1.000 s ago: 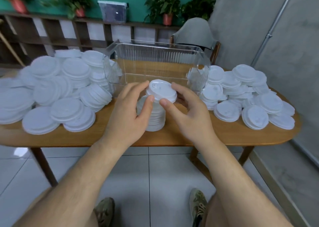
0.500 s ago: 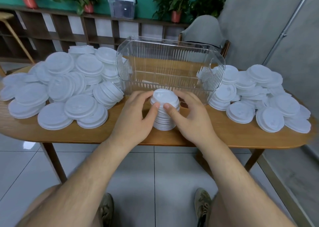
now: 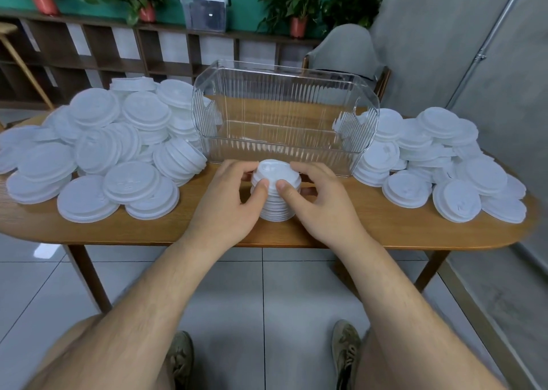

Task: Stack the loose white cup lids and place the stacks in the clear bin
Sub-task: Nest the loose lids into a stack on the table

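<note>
- The lid stack (image 3: 276,199) stands on the surface (image 3: 370,229), just before the clear bin (image 3: 281,105).
- The left hand (image 3: 225,202) and right hand (image 3: 324,202) clamp their grip round its sides.
- Probably light, slick, flexible; hold low, squeeze evenly.

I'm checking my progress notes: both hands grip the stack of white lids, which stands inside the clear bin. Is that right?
Not quite. The left hand and the right hand do both grip the stack of white lids, but it stands on the wooden table, just in front of the clear bin, not inside it. The head view shows this.
</note>
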`<state>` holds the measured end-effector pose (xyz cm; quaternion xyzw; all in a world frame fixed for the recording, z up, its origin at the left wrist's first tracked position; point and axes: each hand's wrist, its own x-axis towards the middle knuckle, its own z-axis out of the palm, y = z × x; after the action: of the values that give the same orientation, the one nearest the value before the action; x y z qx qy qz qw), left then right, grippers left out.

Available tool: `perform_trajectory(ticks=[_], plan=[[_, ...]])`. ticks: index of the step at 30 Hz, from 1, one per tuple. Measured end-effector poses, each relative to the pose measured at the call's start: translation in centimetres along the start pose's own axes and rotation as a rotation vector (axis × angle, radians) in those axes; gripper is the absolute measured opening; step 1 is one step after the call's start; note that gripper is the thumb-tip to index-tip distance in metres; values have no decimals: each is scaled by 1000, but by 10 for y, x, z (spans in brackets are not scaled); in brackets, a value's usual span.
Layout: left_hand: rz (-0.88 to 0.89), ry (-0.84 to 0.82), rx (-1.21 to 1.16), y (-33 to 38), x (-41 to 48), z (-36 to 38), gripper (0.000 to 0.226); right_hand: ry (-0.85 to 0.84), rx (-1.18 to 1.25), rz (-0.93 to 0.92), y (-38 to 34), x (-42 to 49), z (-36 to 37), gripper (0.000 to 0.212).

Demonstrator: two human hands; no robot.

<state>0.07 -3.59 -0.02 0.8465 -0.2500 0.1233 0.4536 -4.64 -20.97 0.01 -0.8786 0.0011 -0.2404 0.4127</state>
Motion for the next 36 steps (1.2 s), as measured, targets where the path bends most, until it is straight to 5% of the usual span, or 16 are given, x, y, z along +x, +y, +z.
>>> perform_trajectory(ticks=[7, 12, 19, 29, 36], plan=[[44, 64, 93, 5, 0, 0, 40, 16, -32, -46, 1, -3, -3, 57], [341, 188, 271, 25, -3, 6, 38, 90, -131, -166, 0, -11, -21, 40], [509, 75, 301, 56, -10, 64, 38, 175, -325, -207, 21, -33, -61, 36], [475, -108, 329, 93, 8, 155, 45, 527, -627, 237, 95, -63, -144, 52], [437, -186, 307, 101, 14, 180, 49, 485, -592, 494, 126, -50, -166, 73]])
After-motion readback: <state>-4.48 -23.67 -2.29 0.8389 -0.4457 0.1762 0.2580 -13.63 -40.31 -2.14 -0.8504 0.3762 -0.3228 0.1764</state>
